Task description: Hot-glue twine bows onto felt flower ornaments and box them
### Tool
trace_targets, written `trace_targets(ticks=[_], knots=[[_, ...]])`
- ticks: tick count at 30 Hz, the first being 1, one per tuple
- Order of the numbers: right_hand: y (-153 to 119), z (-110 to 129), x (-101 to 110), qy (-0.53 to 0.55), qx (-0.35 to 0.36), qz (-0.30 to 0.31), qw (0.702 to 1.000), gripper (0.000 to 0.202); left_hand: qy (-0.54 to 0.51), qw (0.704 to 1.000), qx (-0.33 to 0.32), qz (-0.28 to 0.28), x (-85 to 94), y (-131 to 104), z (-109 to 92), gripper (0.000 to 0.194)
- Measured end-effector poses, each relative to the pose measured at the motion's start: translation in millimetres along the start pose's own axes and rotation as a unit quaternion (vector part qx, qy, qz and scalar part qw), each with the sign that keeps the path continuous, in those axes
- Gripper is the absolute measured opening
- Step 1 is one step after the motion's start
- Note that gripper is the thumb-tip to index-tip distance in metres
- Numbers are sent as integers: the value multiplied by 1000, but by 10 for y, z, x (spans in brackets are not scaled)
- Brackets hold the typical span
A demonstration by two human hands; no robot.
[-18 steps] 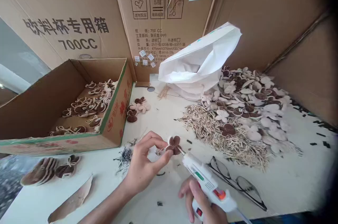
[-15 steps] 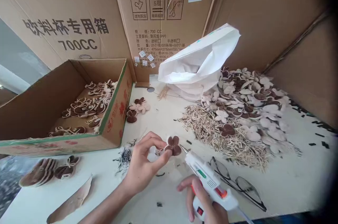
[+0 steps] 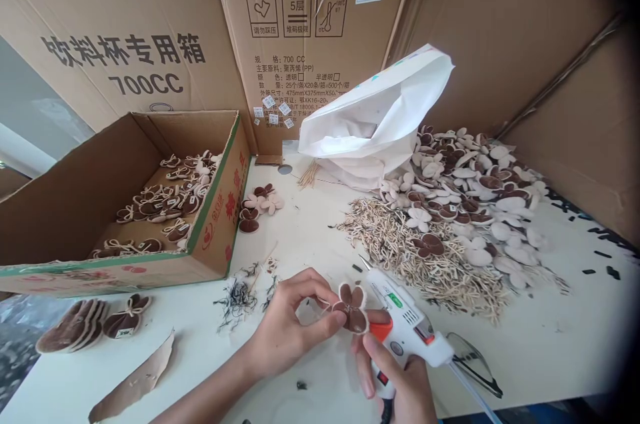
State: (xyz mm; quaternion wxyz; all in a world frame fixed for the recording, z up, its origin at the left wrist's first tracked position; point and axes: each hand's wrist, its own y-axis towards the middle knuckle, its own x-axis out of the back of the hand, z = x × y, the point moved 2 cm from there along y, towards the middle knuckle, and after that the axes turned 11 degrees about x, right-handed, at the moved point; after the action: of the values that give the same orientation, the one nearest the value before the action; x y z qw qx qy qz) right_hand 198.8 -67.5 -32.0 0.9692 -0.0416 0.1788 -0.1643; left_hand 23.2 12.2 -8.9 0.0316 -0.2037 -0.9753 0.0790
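A craft workshop bench, with stacked shipping cartons (image 3: pixel 310 37), heaped felt flowers (image 3: pixel 465 191) and a glue gun (image 3: pixel 407 327).

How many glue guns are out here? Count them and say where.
1. The white glue gun is gripped in the right hand, just right of the brown flower pinched by the left hand. Another could be hidden behind the white bag.
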Motion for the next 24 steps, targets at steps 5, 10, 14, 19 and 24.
trace_targets(ticks=[5, 10, 14, 19, 24], knots=[[-7, -36, 8, 10, 2, -7, 1000, 40, 20, 1000, -4, 6, -29, 3, 18, 7], [2, -79, 12, 10, 0, -13, 1000, 44, 22, 1000, -3, 9, -19, -6, -19, 3], [-14, -85, 27, -24, -17, -47, 998, 50, 26, 999, 2, 18, -25, -23, -46, 3], [-22, -71, 4, -40, -25, -57, 997, 51, 6, 999, 3, 39, -25, -19, -47, 7], [-13, -78, -7, -30, -16, -90, 995, 51, -27, 998, 6, 55, -6, -7, -58, 13]])
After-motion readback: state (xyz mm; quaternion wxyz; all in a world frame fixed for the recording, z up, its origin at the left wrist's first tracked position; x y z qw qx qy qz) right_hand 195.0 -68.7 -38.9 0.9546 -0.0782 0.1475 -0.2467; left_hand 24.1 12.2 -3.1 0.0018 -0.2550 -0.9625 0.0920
